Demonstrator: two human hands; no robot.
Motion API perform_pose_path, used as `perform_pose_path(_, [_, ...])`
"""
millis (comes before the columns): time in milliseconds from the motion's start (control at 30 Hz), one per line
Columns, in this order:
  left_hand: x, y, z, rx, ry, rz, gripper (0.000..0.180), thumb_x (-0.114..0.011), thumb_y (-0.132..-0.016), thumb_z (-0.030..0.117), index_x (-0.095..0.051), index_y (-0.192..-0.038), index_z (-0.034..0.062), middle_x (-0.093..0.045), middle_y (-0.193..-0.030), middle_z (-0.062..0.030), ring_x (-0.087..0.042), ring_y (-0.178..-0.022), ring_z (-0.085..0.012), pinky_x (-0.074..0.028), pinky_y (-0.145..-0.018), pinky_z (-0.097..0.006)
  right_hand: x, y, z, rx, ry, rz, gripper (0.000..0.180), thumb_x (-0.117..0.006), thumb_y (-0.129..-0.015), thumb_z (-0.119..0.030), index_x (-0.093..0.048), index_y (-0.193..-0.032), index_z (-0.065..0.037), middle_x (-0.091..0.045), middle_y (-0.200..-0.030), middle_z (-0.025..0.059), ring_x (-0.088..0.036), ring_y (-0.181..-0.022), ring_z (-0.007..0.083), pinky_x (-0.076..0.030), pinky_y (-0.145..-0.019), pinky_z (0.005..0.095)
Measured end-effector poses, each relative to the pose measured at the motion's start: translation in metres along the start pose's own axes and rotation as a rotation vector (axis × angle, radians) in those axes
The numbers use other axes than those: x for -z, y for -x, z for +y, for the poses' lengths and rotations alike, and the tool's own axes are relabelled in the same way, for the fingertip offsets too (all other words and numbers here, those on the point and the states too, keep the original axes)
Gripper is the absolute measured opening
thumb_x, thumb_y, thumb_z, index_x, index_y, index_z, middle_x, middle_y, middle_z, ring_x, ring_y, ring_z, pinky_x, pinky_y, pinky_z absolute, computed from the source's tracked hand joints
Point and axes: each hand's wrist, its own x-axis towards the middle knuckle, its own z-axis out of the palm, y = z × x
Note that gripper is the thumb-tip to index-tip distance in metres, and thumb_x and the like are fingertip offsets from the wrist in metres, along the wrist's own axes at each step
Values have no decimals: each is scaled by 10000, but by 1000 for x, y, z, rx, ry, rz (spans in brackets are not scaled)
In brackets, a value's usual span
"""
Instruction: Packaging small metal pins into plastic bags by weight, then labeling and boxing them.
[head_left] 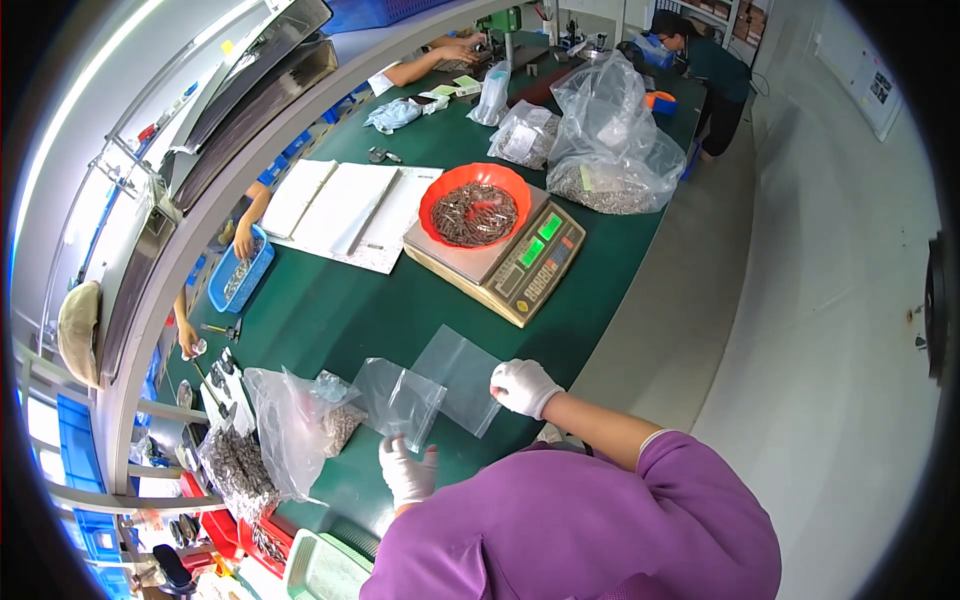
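Note:
Two clear plastic bags lie partly overlapped on the green table in front of me. My left hand (407, 472), in a white glove, is at the lower edge of the nearer bag (400, 398), its thumb apart from the fingers. Also gloved in white, my right hand (525, 388) is closed at the right edge of the flatter bag (455, 372); whether anything is pinched in it is hidden. Beyond them, an orange-red bowl (478, 208) full of small metal parts rests on a digital scale (495, 262) with lit green displays.
Bags of metal parts (238, 470) stand at the left, beside a large clear bag (285, 420). White papers (340, 208) and a blue basket (243, 275), with another person's hand in it, lie across the table. Large filled bags (615, 150) sit behind the scale. A person (705, 75) stands at the far end.

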Motion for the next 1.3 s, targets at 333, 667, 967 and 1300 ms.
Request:
perform_pose_path(333, [-31, 20, -3, 409, 558, -540, 251, -581, -854, 254, -625, -921, 16, -635, -750, -72, -587, -707, -137, -452, -636, -276, -10, -9, 7, 228, 359, -224, 171, -544, -755, -224, -652, -786, -95, -601, -776, 106, -613, -755, 279, -502, -603, 400])
perform_pose_path(667, [-15, -1, 37, 574, 1212, -691, 418, -458, -918, 247, -414, -1219, -40, -545, -1114, -181, -598, -956, -312, -504, -830, -393, -17, 12, -79, -68, -530, -59, 148, -630, -747, -150, -662, -857, -56, -640, -818, 103, -623, -795, 238, -477, -734, 307])
perform_pose_path(967, [-28, -4, 37, 465, 1322, -733, 405, -430, -909, 204, -416, -1235, -35, -544, -1084, -173, -583, -949, -272, -512, -819, -366, -4, 18, -78, -361, -682, -272, 212, -654, -751, -194, -660, -901, -45, -660, -831, 103, -618, -764, 184, -473, -736, 287])
perform_pose_path(1300, [-48, -5, 10, 447, 1272, -580, 450, -428, -906, 237, -392, -1267, -29, -528, -1111, -159, -560, -931, -219, -518, -780, -326, -1, 11, -73, -384, -686, -299, 218, -622, -787, -236, -656, -926, -72, -660, -838, 74, -611, -729, 191, -475, -706, 304])
